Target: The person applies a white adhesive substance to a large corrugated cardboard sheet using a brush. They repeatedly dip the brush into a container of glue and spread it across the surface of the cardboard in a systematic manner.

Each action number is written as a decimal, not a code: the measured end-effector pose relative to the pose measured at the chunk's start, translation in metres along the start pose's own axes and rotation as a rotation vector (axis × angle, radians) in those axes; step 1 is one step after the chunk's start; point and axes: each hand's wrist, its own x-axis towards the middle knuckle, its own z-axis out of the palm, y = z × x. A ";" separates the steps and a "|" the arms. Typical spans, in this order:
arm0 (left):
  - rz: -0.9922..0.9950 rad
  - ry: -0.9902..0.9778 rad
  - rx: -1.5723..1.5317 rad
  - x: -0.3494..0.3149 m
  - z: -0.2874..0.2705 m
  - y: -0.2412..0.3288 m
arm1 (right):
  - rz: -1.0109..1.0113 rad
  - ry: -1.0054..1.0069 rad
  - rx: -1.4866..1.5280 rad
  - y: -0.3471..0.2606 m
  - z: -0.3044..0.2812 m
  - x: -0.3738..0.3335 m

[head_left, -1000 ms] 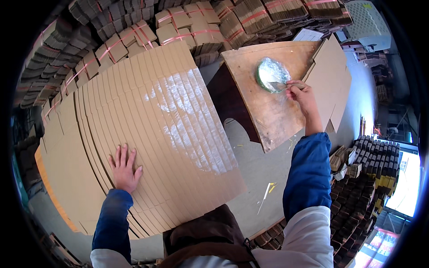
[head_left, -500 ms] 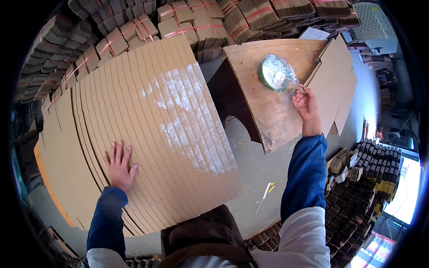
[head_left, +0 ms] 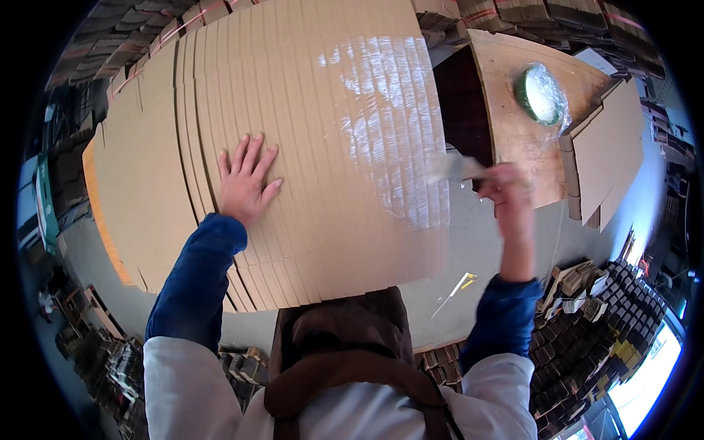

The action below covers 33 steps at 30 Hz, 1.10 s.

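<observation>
Here, the left hand (head_left: pixel 248 183) lies flat with its fingers spread on overlapping cardboard sheets (head_left: pixel 293 213), glossy-streaked toward their right edge. The right hand (head_left: pixel 507 192) grips a flat brush (head_left: pixel 453 169), blurred, bristles at that edge; I cannot tell whether they touch. Beyond, 1 plastic-covered green bowl (head_left: pixel 540 95) sits on a wooden tabletop (head_left: pixel 504 88), with strapped cardboard bundles (head_left: pixel 524 10) farther off.

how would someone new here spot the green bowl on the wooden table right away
Start from the wide spread of overlapping cardboard sheets filling the middle, then look right to the wooden tabletop. On it, up and left of the flat cardboard pieces, sits the green bowl. Unlike those flat brown pieces, it is round, with shiny clear plastic hanging over its rim.
</observation>
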 end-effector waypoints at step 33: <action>0.005 0.077 -0.058 -0.002 0.009 0.001 | -0.216 -0.046 -0.957 0.022 0.204 -0.101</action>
